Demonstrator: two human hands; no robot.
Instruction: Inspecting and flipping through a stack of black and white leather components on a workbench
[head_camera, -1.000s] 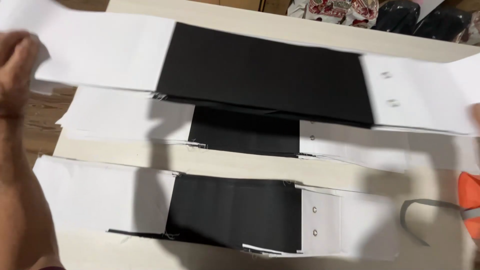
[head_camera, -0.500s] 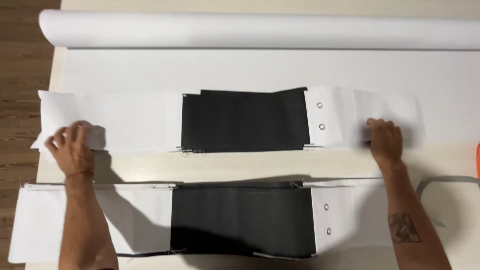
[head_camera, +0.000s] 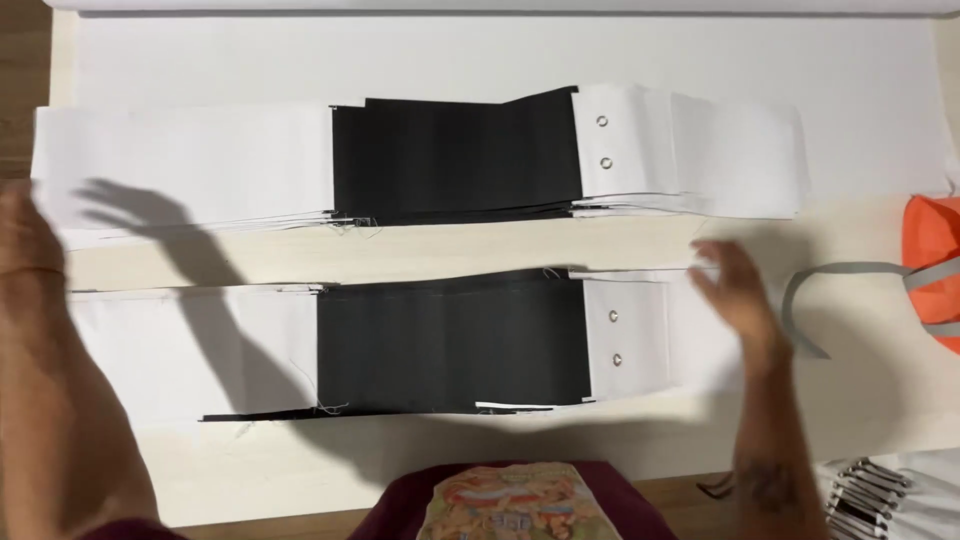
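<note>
The right hand (head_camera: 735, 295) is hovering with fingers apart over the white right end of the near fabric stack (head_camera: 450, 340), touching nothing; the blurred left hand (head_camera: 25, 245) is hanging open at its left end. These black-and-white panels are lying on the counter (head_camera: 500, 245), likely light, limp and slippery, best pinched at both ends.

Two stacks of flat fabric panels lie lengthwise across the frame. The near stack (head_camera: 450, 345) fills the lower middle: a black centre, white ends, two metal eyelets right of the black. The far stack (head_camera: 455, 155), coloured alike, lies parallel above it, well apart.
</note>
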